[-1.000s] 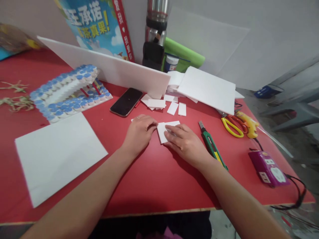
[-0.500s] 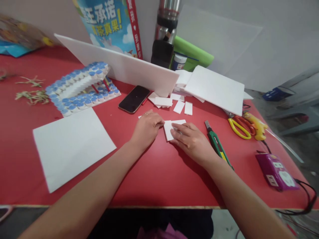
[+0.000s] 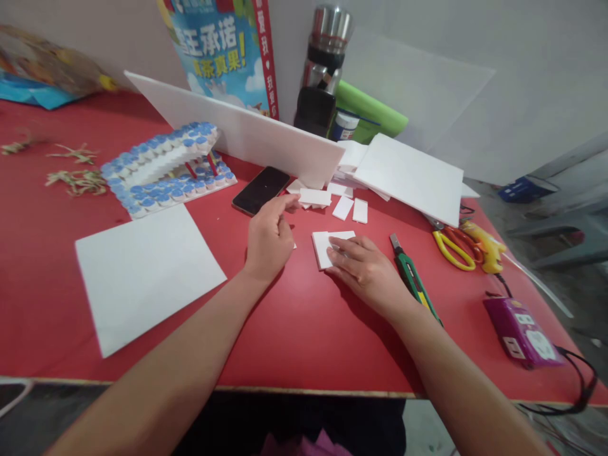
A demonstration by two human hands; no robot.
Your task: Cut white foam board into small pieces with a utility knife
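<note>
My right hand (image 3: pixel 363 269) lies with its fingers apart on small white board pieces (image 3: pixel 322 249), pressing them flat on the red table (image 3: pixel 304 342). To their left, my left hand (image 3: pixel 272 237) is raised a little, thumb and index finger parted, near the black phone (image 3: pixel 261 190). Part of a white piece shows beside that hand; the rest is hidden under it. Several small white rectangles (image 3: pixel 342 207) lie just beyond my hands. A green cutter (image 3: pixel 412 277) rests right of my right hand.
A large white sheet (image 3: pixel 149 275) lies at left, below a blue-and-white model (image 3: pixel 166 168). A long white board (image 3: pixel 237 130) stands behind. White sheets (image 3: pixel 411 177), yellow-handled scissors (image 3: pixel 451 250), a glue gun (image 3: pixel 487 247) and a purple power block (image 3: pixel 520 332) are at right.
My left hand has moved left, away from the white pieces, and its thumb and index finger have opened. My right hand stays on the pieces. The view has shifted slightly.
</note>
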